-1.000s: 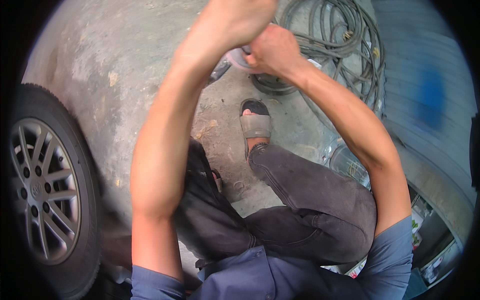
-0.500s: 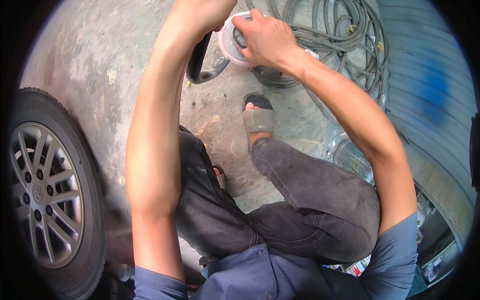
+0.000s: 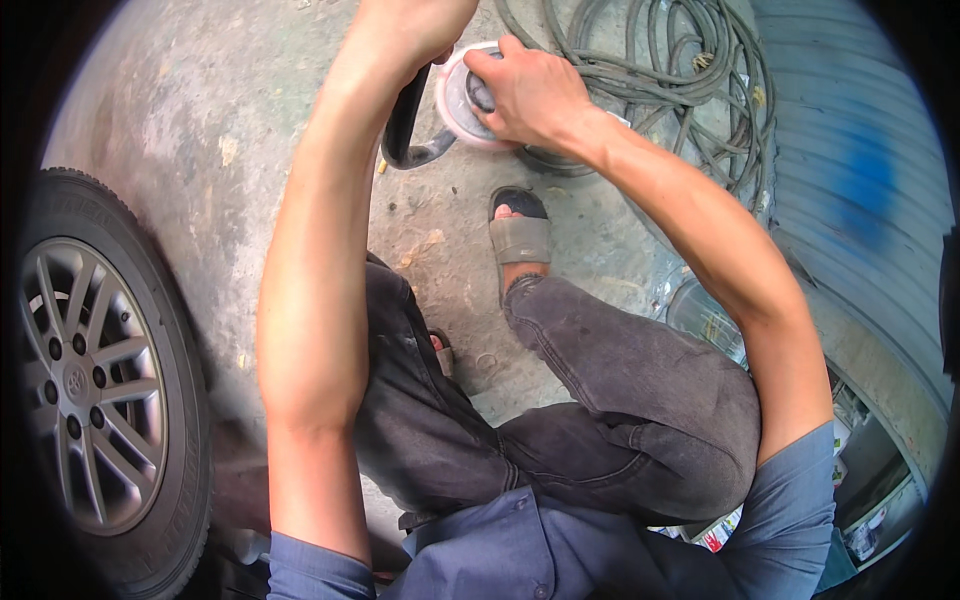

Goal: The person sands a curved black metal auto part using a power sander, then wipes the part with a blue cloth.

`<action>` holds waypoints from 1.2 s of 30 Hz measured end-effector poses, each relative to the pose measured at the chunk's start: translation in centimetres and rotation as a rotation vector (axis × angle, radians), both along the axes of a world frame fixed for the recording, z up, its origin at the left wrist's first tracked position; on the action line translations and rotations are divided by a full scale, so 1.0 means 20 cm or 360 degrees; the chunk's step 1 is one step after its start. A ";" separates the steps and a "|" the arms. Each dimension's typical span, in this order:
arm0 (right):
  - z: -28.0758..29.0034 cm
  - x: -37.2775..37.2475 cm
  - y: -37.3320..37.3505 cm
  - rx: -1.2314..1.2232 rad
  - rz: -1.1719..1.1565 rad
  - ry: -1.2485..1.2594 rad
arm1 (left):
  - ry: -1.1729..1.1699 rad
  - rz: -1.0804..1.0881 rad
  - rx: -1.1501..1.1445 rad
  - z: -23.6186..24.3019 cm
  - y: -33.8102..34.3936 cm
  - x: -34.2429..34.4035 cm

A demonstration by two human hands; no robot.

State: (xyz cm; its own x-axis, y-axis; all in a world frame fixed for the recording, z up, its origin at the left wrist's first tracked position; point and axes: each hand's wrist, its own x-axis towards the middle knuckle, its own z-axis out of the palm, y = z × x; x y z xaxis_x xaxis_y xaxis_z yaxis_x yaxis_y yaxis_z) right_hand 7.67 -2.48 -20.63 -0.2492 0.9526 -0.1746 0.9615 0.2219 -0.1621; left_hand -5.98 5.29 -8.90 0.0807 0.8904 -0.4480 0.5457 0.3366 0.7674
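Note:
My right hand (image 3: 537, 95) is wrapped round the edge of a round disc (image 3: 457, 100) with a pinkish-white rim, a grey face and a dark round centre. The thumb and fingers lie over that centre. At the top edge, my left hand (image 3: 425, 25) is partly cut off, with its visible fingertips curled in close to the disc's left side. What those fingers grip is hidden. Below the left wrist, a black curved bar (image 3: 400, 135) emerges and bends up toward the disc; its upper end is covered by the hand.
Coiled grey hoses (image 3: 680, 55) lie on the concrete floor (image 3: 230, 120) at the far right. A car wheel (image 3: 100, 390) stands at the left. My sandalled foot (image 3: 520, 228) is below the disc. Blue metal sheeting (image 3: 850, 130) and a clear round container (image 3: 705, 315) are on the right.
My right hand and the disc have moved slightly down. The left forearm and black bar have shifted a little to the right.

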 end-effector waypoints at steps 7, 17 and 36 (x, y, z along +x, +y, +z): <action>-0.01 0.01 0.01 0.0045 -0.0044 -0.0030 | -0.0285 -0.0038 0.0122 -0.10 -0.02 -0.06; -0.07 0.03 -0.05 0.0077 0.0019 0.0050 | -0.0362 0.0070 -0.0087 -0.20 0.05 -0.10; -0.12 0.06 -0.09 0.0041 0.0001 0.0154 | -0.0295 0.0144 -0.0093 -0.19 0.04 -0.10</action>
